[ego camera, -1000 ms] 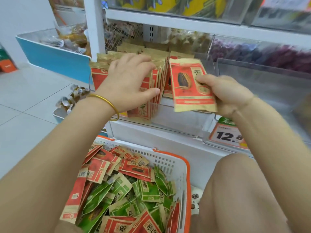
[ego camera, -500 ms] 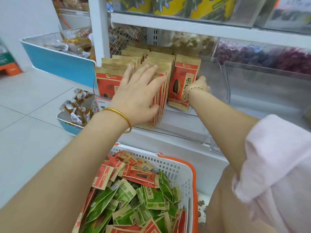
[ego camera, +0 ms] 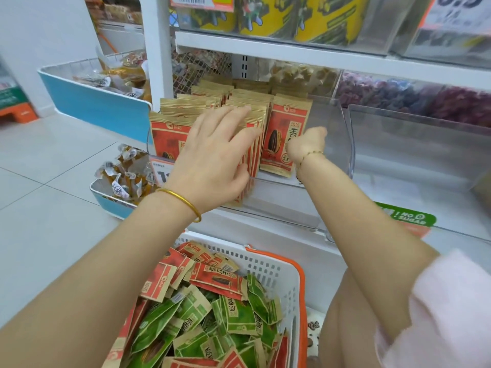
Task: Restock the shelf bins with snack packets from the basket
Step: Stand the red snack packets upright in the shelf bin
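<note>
Centrally, flat upright packets [ego camera: 247,107] are pressed back in the clear plastic bin [ego camera: 341,144] by the spread left hand [ego camera: 212,158]. One red packet [ego camera: 283,134] is gripped by the curled right hand [ego camera: 309,142]. Crinkled loose packets [ego camera: 212,312] fill the perforated white basket [ego camera: 268,264], near glossy pale tiles [ego camera: 53,213].

Rows of packets [ego camera: 247,99] stand in the shelf bin [ego camera: 281,205], above and behind the basket [ego camera: 265,264]

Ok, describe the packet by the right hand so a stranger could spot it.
Find the clear shelf bin above the white basket. The packet stands at the row's right end, held by the right hand. Unlike its edge-on neighbours, it faces forward, black seed showing.
</note>
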